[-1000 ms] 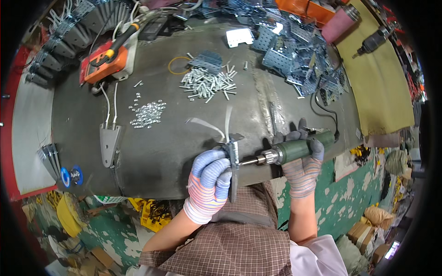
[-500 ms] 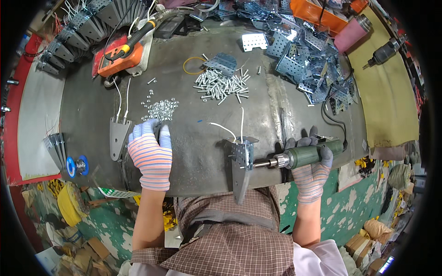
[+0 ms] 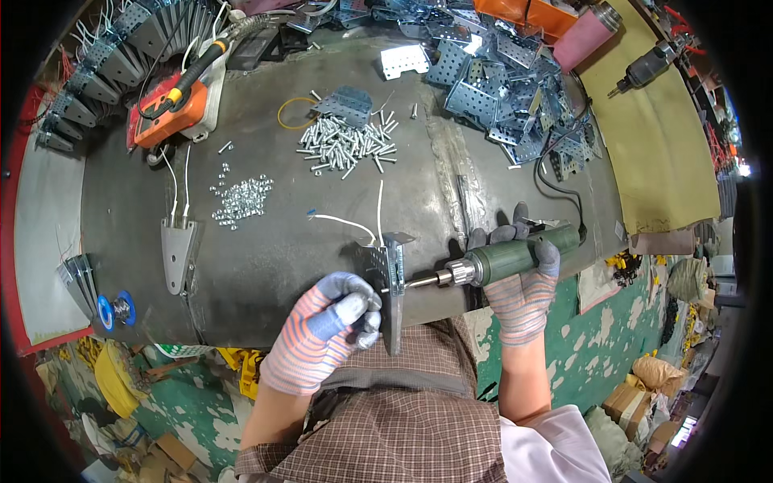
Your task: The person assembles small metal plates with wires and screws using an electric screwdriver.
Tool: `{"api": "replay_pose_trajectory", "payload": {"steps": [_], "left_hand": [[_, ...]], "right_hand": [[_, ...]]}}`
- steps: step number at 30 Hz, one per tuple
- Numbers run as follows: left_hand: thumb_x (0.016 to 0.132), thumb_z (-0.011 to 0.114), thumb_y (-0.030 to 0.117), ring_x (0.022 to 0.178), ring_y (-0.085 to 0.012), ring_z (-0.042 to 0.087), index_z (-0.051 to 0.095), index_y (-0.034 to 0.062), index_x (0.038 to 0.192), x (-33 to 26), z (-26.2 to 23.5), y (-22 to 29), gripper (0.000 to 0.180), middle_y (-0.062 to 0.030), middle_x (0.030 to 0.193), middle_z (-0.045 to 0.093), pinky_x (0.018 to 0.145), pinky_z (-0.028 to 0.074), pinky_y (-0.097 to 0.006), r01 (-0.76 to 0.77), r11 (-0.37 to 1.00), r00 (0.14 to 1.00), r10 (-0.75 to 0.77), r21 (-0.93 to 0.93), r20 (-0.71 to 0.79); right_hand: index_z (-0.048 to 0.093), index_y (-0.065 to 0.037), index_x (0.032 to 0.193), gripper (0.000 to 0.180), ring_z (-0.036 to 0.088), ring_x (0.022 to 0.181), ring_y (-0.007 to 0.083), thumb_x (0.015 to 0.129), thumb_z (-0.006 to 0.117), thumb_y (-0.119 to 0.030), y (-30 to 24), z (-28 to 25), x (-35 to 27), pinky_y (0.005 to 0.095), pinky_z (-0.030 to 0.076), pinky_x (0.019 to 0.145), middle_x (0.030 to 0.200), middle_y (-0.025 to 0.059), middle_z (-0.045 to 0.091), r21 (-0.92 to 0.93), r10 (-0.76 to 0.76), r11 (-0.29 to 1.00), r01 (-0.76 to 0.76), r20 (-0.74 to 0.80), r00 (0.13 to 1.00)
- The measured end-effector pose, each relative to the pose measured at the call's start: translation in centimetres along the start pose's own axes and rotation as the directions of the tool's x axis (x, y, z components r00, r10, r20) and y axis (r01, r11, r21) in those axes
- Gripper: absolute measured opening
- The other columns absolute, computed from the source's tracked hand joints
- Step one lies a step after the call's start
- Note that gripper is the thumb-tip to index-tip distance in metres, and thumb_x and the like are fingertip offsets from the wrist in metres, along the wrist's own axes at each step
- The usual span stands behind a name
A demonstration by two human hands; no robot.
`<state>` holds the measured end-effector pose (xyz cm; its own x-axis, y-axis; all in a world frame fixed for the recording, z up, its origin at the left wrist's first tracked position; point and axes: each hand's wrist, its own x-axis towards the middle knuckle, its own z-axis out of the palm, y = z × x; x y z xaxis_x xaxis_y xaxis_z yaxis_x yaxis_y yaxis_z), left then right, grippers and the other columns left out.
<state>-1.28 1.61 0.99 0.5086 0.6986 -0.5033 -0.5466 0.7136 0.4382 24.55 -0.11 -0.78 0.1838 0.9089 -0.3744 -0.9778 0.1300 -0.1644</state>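
In my right hand (image 3: 519, 294) lies a green electric screwdriver (image 3: 515, 259), the gloved fingers wrapped round its body. Its bit points left and meets a grey metal piece with a perforated bracket (image 3: 394, 270), which hangs over the table's front edge. Two white wires rise from this piece. A thin screw end sticks out on the bracket's left side. My left hand (image 3: 330, 326), in a striped glove, is closed in a pinch close to that screw end; anything between the fingertips is too small to make out.
Behind my left hand lies a pile of small nuts (image 3: 244, 199). Farther back are loose screws (image 3: 346, 145) and a yellow rubber band (image 3: 283, 113). Perforated brackets (image 3: 515, 88) heap up at the back right. A similar wired piece (image 3: 179, 256) and a solder spool (image 3: 121, 309) sit at left.
My left hand has gone from the nut pile to the left side of the bracket, its fingers now pinched. The right hand still holds the screwdriver against the piece. The whole view has shifted.
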Motion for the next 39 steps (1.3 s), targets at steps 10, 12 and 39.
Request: {"api": "replay_pose_trajectory", "payload": {"steps": [10,12,39], "left_hand": [[0.090,0.060,0.008,0.074,-0.0181,0.060,0.063,0.0090,0.102,1.6,-0.4,0.3,0.013,-0.0087,0.086,0.064,0.058,0.048,-0.029,0.166,0.971,0.985,-0.156,-0.173,0.071],[0.090,0.060,0.007,0.071,-0.0182,0.060,0.063,0.0086,0.102,1.5,-0.4,0.4,0.013,-0.0088,0.085,0.064,0.058,0.048,-0.029,0.185,0.971,0.982,-0.176,-0.153,0.069],[0.091,0.060,0.006,0.071,-0.0138,0.065,0.061,0.0016,0.101,0.7,0.6,-0.6,0.011,-0.0101,0.089,0.067,0.062,0.053,-0.024,-0.150,0.955,0.984,0.169,0.256,-0.052]], "right_hand": [[0.052,-0.010,0.126,0.053,0.062,0.094,0.0235,0.075,0.067,-0.010,0.1,-0.1,0.0,0.0486,0.033,0.110,0.092,0.0029,0.066,0.023,0.001,1.000,-0.001,0.033,0.999],[0.053,-0.010,0.126,0.052,0.062,0.094,0.0236,0.075,0.067,-0.010,0.0,-0.2,0.1,0.0488,0.033,0.109,0.092,0.0034,0.066,0.024,0.000,1.000,0.000,0.024,1.000],[0.055,-0.011,0.121,0.050,0.061,0.091,0.0227,0.072,0.069,-0.008,0.6,0.1,-0.3,0.0493,0.037,0.106,0.088,0.0037,0.063,0.025,-0.030,0.999,0.030,-0.017,0.999]]}}
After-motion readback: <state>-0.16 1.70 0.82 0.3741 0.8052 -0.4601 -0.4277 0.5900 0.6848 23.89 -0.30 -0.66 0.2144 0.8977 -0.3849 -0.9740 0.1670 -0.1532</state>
